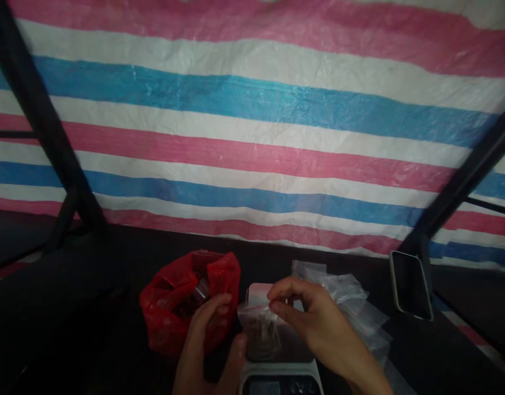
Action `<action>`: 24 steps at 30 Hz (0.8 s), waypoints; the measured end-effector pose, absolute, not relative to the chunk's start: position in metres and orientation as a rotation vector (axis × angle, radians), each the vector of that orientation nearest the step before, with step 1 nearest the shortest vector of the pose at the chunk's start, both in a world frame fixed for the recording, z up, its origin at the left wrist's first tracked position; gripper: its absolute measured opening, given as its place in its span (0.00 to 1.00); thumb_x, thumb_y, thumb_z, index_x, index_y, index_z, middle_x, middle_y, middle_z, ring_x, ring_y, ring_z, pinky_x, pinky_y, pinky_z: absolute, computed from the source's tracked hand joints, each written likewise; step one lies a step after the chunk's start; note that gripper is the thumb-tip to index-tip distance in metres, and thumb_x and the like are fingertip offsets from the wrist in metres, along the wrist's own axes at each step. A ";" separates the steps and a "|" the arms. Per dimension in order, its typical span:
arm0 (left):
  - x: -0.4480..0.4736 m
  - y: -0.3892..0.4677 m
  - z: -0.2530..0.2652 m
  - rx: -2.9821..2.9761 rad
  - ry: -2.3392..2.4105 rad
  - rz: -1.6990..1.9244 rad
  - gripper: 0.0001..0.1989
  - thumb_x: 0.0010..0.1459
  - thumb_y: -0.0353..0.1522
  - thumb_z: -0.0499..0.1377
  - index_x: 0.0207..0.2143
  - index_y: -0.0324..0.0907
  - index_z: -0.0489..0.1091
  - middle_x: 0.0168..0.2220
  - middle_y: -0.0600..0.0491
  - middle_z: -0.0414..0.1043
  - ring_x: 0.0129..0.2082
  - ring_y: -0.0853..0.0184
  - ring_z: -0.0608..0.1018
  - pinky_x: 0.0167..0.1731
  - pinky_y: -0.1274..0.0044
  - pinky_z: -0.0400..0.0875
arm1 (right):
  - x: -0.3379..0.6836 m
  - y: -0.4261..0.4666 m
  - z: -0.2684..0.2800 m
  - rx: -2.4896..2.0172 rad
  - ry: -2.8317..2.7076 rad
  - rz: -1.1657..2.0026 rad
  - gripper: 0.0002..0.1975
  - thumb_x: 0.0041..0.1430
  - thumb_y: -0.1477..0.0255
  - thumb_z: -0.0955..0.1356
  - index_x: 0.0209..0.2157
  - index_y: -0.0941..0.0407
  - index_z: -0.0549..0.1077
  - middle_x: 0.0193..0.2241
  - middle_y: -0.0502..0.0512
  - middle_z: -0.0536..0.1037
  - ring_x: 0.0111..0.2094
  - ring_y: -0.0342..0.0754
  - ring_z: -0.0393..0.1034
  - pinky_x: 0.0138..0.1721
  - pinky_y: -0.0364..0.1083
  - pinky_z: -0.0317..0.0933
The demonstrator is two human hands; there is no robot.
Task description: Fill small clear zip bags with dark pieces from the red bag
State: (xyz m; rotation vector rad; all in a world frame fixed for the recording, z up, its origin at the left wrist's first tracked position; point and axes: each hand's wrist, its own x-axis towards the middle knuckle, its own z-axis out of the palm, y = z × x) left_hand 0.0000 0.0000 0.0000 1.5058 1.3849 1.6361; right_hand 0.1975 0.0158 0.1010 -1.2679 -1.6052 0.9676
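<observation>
Pink, white and blue stripes cross the sheet [236, 115] behind a black counter [124, 252]. On the counter, clear bags [365, 312] fan out at right, a red bag [165, 332] gapes at left, and between them sits a scale [283, 368], its digits too blurred to read. Farther right, 1 phone [412, 285] leans at a slant.

Over the scale's plate is 1 packet [262, 332] of brown bits. It lies between the 2 hands, directly below and left of the right fingertips, its long axis running from its zip edge down toward the person. Whether it rests on the plate or hangs just above, I cannot tell. Both hands are close; the right hand [316, 312] has it.

Right fingers: thumb and forefinger pinched together on the zip edge's right end. Left hand [205, 351]: thumb and fingers spread well apart, no grip visible, thumb just beside the packet, fingertips in front of the red bag.
</observation>
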 end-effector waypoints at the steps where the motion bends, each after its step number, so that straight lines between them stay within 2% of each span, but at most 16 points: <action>1: -0.001 0.006 0.004 1.430 1.330 1.547 0.20 0.61 0.44 0.66 0.53 0.49 0.77 0.55 0.48 0.82 0.54 0.57 0.84 0.52 0.69 0.83 | 0.193 0.014 0.102 -1.219 -1.588 1.004 0.03 0.57 0.70 0.72 0.32 0.53 0.80 0.31 0.47 0.80 0.35 0.46 0.72 0.40 0.45 0.65; 5: -0.002 0.015 0.018 1.172 1.179 1.278 0.22 0.59 0.53 0.66 0.43 0.46 0.81 0.44 0.49 0.87 0.43 0.57 0.88 0.42 0.74 0.85 | 0.182 0.015 0.097 -1.094 -1.504 1.087 0.05 0.57 0.73 0.74 0.37 0.52 0.81 0.35 0.47 0.82 0.37 0.45 0.74 0.41 0.43 0.66; 9: 0.002 0.016 0.025 1.071 1.169 1.310 0.26 0.53 0.57 0.69 0.39 0.46 0.82 0.38 0.51 0.87 0.38 0.58 0.88 0.37 0.76 0.84 | 0.178 0.018 0.090 -1.077 -1.443 1.091 0.12 0.56 0.74 0.74 0.43 0.51 0.79 0.32 0.46 0.80 0.35 0.45 0.74 0.39 0.43 0.66; 17: 0.008 0.019 0.019 1.076 1.180 1.302 0.27 0.56 0.57 0.66 0.44 0.45 0.82 0.43 0.50 0.87 0.42 0.60 0.87 0.41 0.79 0.82 | 0.168 0.023 0.089 -1.072 -1.434 0.847 0.07 0.55 0.75 0.72 0.35 0.51 0.74 0.28 0.43 0.74 0.32 0.43 0.67 0.37 0.42 0.61; 22: 0.013 0.019 0.020 0.992 1.101 1.324 0.26 0.56 0.56 0.67 0.44 0.45 0.82 0.44 0.50 0.87 0.43 0.60 0.87 0.42 0.78 0.81 | 0.160 0.026 0.082 -1.056 -1.453 0.905 0.13 0.62 0.69 0.72 0.49 0.50 0.73 0.32 0.45 0.75 0.34 0.45 0.69 0.39 0.43 0.64; 24: 0.014 0.019 0.025 0.994 1.082 1.357 0.26 0.55 0.56 0.68 0.41 0.45 0.83 0.43 0.49 0.87 0.42 0.59 0.87 0.42 0.78 0.82 | 0.156 0.026 0.079 -1.070 -1.475 0.894 0.12 0.62 0.68 0.72 0.48 0.50 0.74 0.32 0.45 0.75 0.34 0.45 0.69 0.39 0.43 0.63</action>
